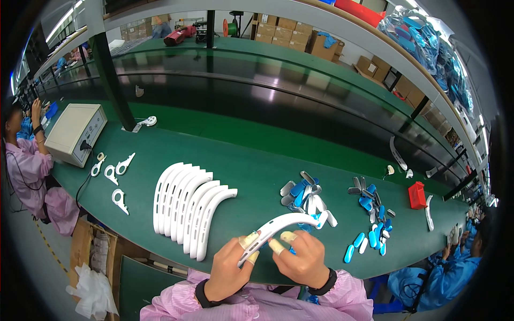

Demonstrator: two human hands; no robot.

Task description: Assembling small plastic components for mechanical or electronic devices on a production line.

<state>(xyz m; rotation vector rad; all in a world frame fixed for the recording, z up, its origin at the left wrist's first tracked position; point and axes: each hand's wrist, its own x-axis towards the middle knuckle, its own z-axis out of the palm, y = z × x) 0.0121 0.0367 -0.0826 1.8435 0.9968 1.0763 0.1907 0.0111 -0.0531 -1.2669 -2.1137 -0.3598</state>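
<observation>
Left hand [227,270], right hand [300,259] grip curved white plastic piece [278,223] over green bench [257,155].

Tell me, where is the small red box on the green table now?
In the head view, the red box sits far right on the green table, between the blue and grey pieces and a white curved part.

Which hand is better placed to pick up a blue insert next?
Right, probably. The right hand sits nearest the small blue and white plastic pieces, while the left hand supports the curved white plastic shell at its lower end.
</observation>
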